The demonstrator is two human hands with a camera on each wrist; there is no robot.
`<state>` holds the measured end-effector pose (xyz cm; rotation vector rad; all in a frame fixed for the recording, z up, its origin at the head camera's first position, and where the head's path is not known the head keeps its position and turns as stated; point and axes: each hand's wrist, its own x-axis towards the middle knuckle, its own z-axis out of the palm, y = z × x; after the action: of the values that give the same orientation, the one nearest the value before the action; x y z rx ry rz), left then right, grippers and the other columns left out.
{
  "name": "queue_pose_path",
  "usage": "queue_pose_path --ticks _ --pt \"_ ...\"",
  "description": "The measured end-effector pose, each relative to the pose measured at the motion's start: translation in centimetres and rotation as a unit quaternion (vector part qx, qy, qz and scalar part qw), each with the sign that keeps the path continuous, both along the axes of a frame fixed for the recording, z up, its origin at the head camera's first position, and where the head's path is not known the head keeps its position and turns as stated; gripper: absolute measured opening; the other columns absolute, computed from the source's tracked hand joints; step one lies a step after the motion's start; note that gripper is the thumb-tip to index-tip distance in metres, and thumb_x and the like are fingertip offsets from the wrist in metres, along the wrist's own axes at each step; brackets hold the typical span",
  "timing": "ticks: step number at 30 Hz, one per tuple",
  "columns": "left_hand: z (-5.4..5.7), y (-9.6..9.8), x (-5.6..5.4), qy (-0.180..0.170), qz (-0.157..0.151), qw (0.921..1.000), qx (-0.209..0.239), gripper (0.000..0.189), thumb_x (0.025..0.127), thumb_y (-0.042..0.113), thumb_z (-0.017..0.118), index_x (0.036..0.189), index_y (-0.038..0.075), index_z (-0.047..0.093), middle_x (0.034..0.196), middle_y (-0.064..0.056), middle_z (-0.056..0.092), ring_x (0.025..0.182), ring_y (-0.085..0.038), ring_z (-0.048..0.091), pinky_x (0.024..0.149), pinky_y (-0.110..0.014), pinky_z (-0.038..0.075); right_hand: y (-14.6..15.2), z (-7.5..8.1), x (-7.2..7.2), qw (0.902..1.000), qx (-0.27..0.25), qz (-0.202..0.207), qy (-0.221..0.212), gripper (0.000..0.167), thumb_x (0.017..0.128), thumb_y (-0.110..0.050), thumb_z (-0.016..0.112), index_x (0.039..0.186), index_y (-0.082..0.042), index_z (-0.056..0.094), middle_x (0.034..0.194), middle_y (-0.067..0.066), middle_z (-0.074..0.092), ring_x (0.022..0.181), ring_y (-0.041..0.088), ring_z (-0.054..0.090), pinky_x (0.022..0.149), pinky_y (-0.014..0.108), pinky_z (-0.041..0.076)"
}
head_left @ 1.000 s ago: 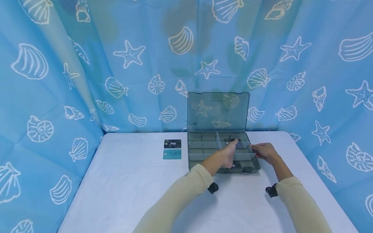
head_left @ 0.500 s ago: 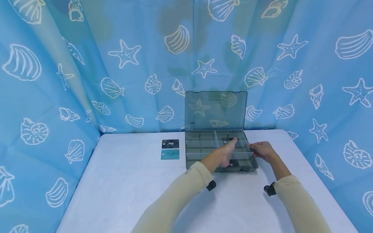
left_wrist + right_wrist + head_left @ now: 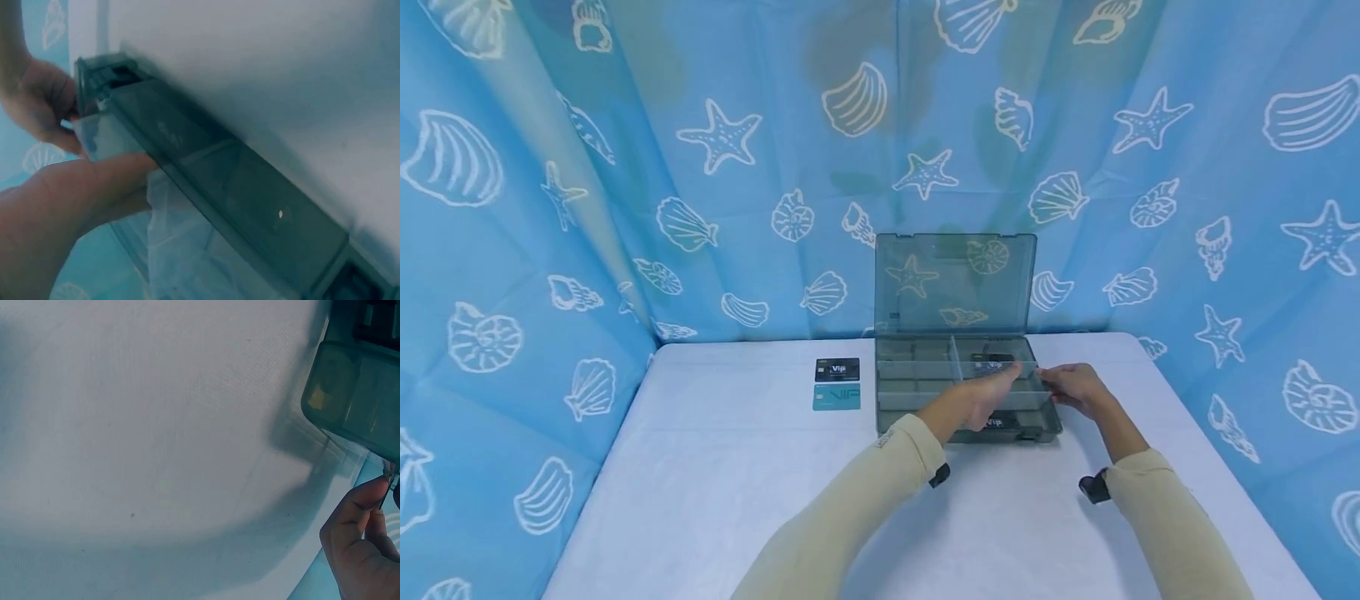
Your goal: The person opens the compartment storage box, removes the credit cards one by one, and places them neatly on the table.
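Note:
A grey see-through storage box (image 3: 913, 429) with its lid (image 3: 955, 283) raised stands at the back of the table. Clear dividers (image 3: 917, 393) split it into compartments. My left hand (image 3: 981, 400) reaches over the front wall into the right part; its thumb points right, and its fingertips are hidden inside. My right hand (image 3: 1075, 387) pinches the box's right edge, thumb and fingers close together, as the right wrist view also shows at the hand (image 3: 359, 540). One black card (image 3: 992, 358) lies in the back right compartment, and a black Vip card (image 3: 1000, 422) shows in the front one.
Left of the box, a black Vip card (image 3: 837, 369) lies on the white tabletop (image 3: 737, 475) with a teal VIP card (image 3: 837, 397) just in front of it. A blue curtain (image 3: 760, 183) with shell and starfish prints closes in the back and sides.
The left hand has shifted slightly, its thumb moving right and lower over the compartments. The right hand stays at the box's right edge. The head view has turned a little.

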<state>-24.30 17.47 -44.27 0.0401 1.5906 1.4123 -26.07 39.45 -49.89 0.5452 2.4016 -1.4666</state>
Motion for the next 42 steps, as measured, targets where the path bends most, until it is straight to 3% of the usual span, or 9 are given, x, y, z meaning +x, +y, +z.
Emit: queue_pose_path --ticks 2,7,12,17,23,27,30,35,42 --pt "0.1 -0.4 -0.2 0.001 -0.009 0.9999 -0.007 0.089 0.093 0.074 0.024 0.157 0.014 0.009 0.162 -0.012 0.009 0.148 -0.033 0.003 0.116 -0.059 0.006 -0.2 0.0 -0.1 1.0 -0.003 0.003 -0.001 0.052 0.1 -0.027 0.054 0.132 0.014 0.046 0.099 0.011 0.054 0.077 0.014 0.057 0.069 0.024 0.054" --pt "0.0 -0.8 -0.4 -0.021 0.055 0.9982 0.011 0.086 0.096 0.068 0.028 0.157 0.011 0.01 0.161 -0.016 0.009 0.148 -0.035 0.003 0.116 -0.06 0.006 -0.3 0.2 -0.2 0.9999 -0.01 0.005 -0.004 0.053 0.101 -0.026 0.054 0.133 0.015 0.044 0.1 0.01 0.054 0.078 0.014 0.058 0.069 0.024 0.055" --pt "-0.7 -0.7 0.1 -0.039 0.123 0.9903 0.053 0.081 0.099 0.061 0.033 0.156 0.007 0.011 0.16 -0.02 0.012 0.147 -0.037 0.005 0.117 -0.055 0.005 -0.2 0.1 -0.1 0.9998 -0.015 -0.008 -0.012 0.05 0.101 -0.026 0.054 0.131 0.013 0.046 0.097 0.01 0.054 0.078 0.015 0.056 0.07 0.025 0.054" --pt "-1.6 -0.1 0.6 -0.037 0.157 0.9831 0.086 0.082 0.099 0.059 0.034 0.155 0.004 0.012 0.158 -0.026 0.015 0.147 -0.039 0.007 0.118 -0.052 0.003 -0.3 0.1 -0.3 0.9996 -0.014 -0.02 -0.011 0.05 0.1 -0.027 0.055 0.131 0.012 0.048 0.096 0.009 0.054 0.077 0.016 0.056 0.069 0.025 0.054" --pt "-2.4 0.1 0.6 -0.051 0.218 0.9697 0.098 0.083 0.099 0.056 0.041 0.152 -0.003 0.02 0.149 -0.033 0.028 0.141 -0.046 0.02 0.117 -0.053 0.011 -0.2 0.1 -0.1 0.9996 0.001 -0.027 -0.009 0.053 0.101 -0.028 0.053 0.133 0.013 0.046 0.101 0.012 0.054 0.08 0.017 0.056 0.07 0.026 0.054" --pt "-2.5 -0.3 0.5 -0.063 0.232 0.9665 0.091 0.086 0.098 0.056 0.042 0.143 -0.016 0.029 0.141 -0.036 0.036 0.136 -0.048 0.029 0.116 -0.052 0.019 -0.3 -0.3 0.0 0.9995 0.006 -0.032 -0.003 0.053 0.1 -0.028 0.054 0.133 0.013 0.046 0.103 0.013 0.055 0.083 0.018 0.056 0.071 0.025 0.054" --pt "-2.5 -0.4 0.5 -0.078 0.239 0.9622 0.106 0.089 0.099 0.057 0.04 0.141 -0.02 0.028 0.144 -0.038 0.032 0.138 -0.048 0.025 0.116 -0.051 0.017 -0.5 -0.5 0.1 0.9994 0.01 -0.032 0.002 0.052 0.1 -0.028 0.054 0.132 0.013 0.047 0.104 0.013 0.055 0.085 0.019 0.056 0.07 0.024 0.054" --pt "-2.7 -0.3 0.4 -0.104 0.26 0.9508 0.133 0.089 0.099 0.055 0.042 0.145 -0.017 0.019 0.146 -0.038 0.026 0.14 -0.048 0.018 0.117 -0.051 0.012 -0.6 -0.5 0.0 0.9991 0.015 -0.04 -0.001 0.052 0.1 -0.028 0.054 0.132 0.012 0.048 0.104 0.013 0.055 0.086 0.02 0.055 0.069 0.024 0.053" --pt "-2.9 0.1 0.5 -0.095 0.282 0.9458 0.13 0.083 0.099 0.051 0.045 0.149 -0.01 0.018 0.14 -0.035 0.035 0.135 -0.045 0.026 0.117 -0.051 0.015 -0.4 -0.4 0.0 0.999 0.018 -0.038 -0.011 0.053 0.1 -0.028 0.054 0.134 0.012 0.046 0.106 0.013 0.053 0.087 0.02 0.054 0.07 0.024 0.053"
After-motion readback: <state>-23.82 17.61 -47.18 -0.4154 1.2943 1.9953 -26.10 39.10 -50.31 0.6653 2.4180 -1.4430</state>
